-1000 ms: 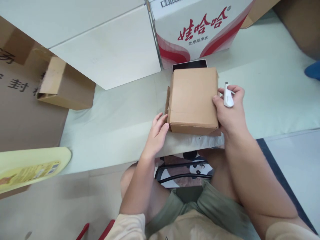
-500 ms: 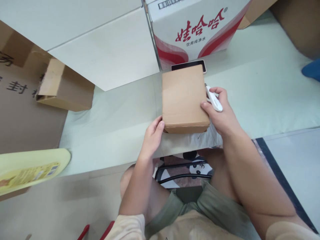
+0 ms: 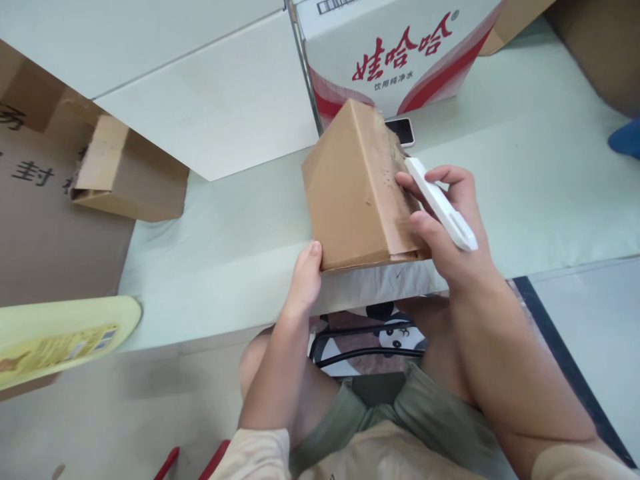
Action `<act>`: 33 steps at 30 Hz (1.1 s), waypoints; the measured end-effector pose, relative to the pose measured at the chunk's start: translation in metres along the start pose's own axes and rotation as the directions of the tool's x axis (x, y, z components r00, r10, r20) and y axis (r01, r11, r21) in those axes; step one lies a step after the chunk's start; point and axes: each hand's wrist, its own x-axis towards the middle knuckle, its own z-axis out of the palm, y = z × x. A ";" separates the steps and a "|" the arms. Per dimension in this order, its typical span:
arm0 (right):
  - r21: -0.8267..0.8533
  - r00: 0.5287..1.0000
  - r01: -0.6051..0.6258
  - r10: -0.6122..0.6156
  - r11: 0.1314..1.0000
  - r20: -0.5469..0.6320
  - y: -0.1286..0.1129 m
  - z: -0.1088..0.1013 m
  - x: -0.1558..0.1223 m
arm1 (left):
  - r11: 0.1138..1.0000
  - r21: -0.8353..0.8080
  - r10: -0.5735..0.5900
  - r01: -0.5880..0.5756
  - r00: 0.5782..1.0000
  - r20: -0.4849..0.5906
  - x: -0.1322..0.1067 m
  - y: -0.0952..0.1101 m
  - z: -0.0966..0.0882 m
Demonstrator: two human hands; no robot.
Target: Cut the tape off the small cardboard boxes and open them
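A brown cardboard box (image 3: 343, 193) is tilted up on one edge above the pale green cloth, its right side turned partly towards me. That side looks rough, with torn tape or paper along it. My left hand (image 3: 304, 277) grips the box's lower left corner, thumb on the front face and fingers hidden behind. In my right hand (image 3: 457, 220) is a white utility knife (image 3: 443, 203), held between the fingers and slanting up to the box's right side. Fingertips of that hand also touch the box. The knife's tip is partly hidden, so its blade cannot be made out.
A phone (image 3: 403, 132) lies behind the box, by a white and red carton (image 3: 390, 60). White panels (image 3: 215, 100) stand at the back left. A small cardboard box (image 3: 135, 170) and a yellow container (image 3: 70, 337) are on the left. A blue object (image 3: 625, 141) shows at right.
The box has been tipped to the left, so its rough right side now shows. My right hand and the knife have shifted slightly right; more of the knife is visible.
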 end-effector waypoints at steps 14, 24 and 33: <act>-0.303 0.980 0.190 -0.160 0.934 0.120 0.008 -0.007 0.000 | 0.945 0.325 -0.048 0.036 0.999 0.027 -0.004 0.017 0.002; -0.251 0.979 0.205 -0.203 0.946 0.036 0.011 -0.004 0.001 | 0.960 0.273 -0.068 0.062 0.998 0.014 -0.003 0.018 0.008; -0.128 0.978 0.196 -0.203 0.972 -0.048 0.019 -0.003 0.002 | 0.958 0.279 -0.076 0.066 0.997 0.027 -0.005 0.018 0.007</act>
